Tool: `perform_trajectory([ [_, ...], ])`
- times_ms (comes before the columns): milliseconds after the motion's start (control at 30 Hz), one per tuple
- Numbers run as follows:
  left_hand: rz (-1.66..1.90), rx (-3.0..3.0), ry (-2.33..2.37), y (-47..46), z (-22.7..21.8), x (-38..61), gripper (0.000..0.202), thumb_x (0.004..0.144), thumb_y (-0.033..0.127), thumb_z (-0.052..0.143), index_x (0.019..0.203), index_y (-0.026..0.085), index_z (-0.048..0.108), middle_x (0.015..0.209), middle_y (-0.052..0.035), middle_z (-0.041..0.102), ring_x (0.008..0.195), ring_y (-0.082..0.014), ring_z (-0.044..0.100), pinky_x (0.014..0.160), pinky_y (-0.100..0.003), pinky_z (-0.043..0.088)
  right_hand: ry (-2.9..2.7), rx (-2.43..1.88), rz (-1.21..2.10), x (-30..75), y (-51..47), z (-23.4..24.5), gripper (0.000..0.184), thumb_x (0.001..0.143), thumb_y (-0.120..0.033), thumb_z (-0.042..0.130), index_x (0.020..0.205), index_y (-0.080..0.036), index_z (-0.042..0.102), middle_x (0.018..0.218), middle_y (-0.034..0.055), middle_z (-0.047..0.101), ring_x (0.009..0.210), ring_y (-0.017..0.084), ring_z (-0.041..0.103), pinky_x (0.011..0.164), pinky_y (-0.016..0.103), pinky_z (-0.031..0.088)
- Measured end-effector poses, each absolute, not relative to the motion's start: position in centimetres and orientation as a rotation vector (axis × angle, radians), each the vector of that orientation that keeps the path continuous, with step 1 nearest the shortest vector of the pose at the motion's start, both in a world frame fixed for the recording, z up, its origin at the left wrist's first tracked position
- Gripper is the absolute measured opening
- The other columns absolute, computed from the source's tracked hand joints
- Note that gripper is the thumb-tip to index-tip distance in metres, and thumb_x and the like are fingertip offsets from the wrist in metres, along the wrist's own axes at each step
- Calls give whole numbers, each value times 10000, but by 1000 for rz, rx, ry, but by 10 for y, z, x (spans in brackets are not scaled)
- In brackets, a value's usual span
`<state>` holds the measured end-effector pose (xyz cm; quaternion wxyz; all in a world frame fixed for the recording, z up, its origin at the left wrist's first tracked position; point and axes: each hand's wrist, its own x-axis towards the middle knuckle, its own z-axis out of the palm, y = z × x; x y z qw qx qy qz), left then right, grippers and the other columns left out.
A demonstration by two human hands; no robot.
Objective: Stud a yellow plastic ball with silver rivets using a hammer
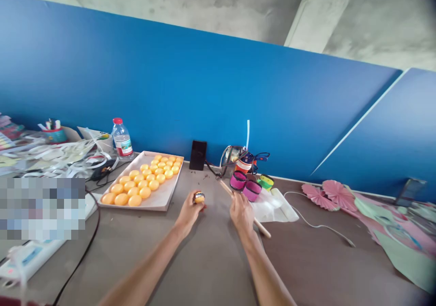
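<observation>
My left hand [189, 213] is closed around a small yellow ball [199, 198] with a dark marking, held just above the brown table [211, 265]. My right hand [241, 213] grips a wooden stick [262, 228] that runs from upper left to lower right. Left of my hands, a white tray [160, 199] holds several yellow balls [143, 183] in rows.
Pink and green tape rolls [250, 185] and a cluttered cup sit behind my right hand. A black box [198, 155] and a water bottle [121, 140] stand by the blue wall. Paper strips lie far left, pink paper fans [323, 192] right, cables cross the table.
</observation>
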<state>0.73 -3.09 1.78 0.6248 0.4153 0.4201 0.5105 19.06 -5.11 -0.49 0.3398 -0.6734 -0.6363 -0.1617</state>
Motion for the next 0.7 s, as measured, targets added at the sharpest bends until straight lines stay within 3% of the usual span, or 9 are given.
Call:
perform_trajectory([
  [167,1153,1081,958,-9,9,11,432,620,157,562,1043,193,482,752,26,513,592,-82,503,556,-213,371,-1634,-1487,-354,184,-60,8,282,896,-194,281,1017,-131,529,837,108,604,786,192,570,664,300,444],
  [367,1074,1192,963,-3,-2,7,345,636,169,543,979,162,505,596,59,447,518,-74,416,510,-204,335,-1870,-1576,-199,172,-66,6,264,886,-186,303,941,-160,560,770,70,618,674,156,590,575,240,429],
  [700,1096,890,946,3,-3,7,415,591,163,563,987,176,441,552,85,420,456,-57,371,468,-198,294,-1874,-1613,-131,172,-70,8,270,890,-219,297,901,-168,562,719,49,613,607,135,584,530,212,398],
])
